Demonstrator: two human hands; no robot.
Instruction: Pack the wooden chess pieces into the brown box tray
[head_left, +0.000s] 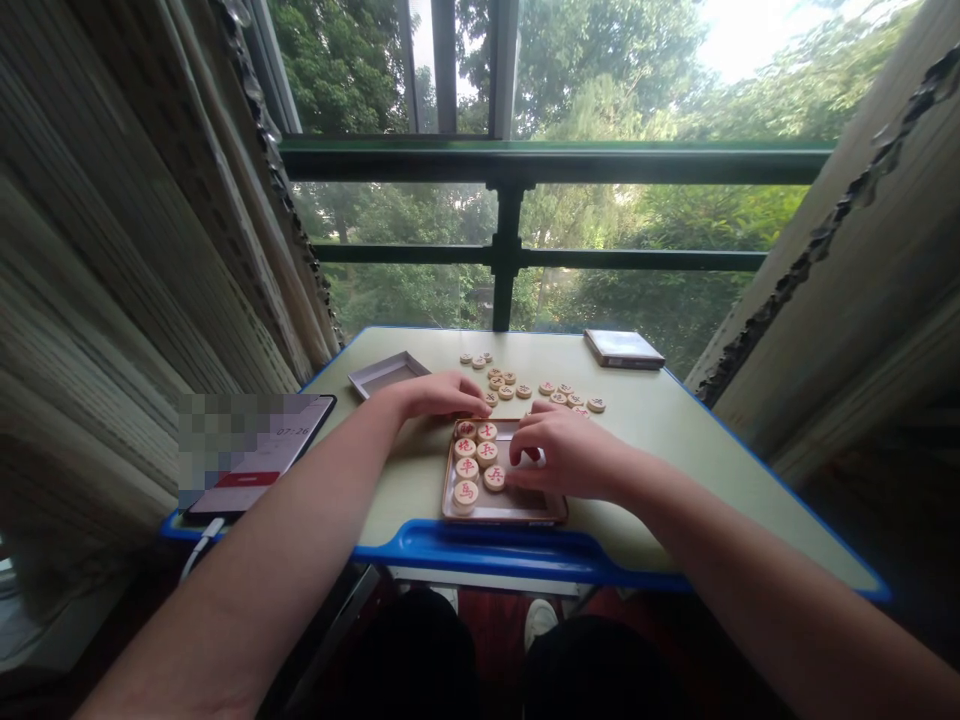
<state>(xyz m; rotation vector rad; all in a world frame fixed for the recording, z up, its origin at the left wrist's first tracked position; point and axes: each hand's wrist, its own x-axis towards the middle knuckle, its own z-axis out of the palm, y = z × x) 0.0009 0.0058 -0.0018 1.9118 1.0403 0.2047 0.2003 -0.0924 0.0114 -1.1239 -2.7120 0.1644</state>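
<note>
A shallow box (448,478) near the table's front edge holds two columns of round xiangqi pieces with red characters on their left side. My right hand (562,448) curves over the right half of the box. Its fingertips are closed in at the right edge of one xiangqi piece (494,478), the lowest in the second column. Beyond the box's far rim, my left hand (450,393) rests low with fingers stretched out. Its fingertips are beside a loose xiangqi piece (490,398) on the table; any contact there is hard to make out.
More loose pieces (506,392) lie past the box, with another group (565,398) to the right. An upturned box lid (386,374) stands at back left. A flat case (624,349) lies at back right. On the left a tablet (259,478) has a white cable (201,545).
</note>
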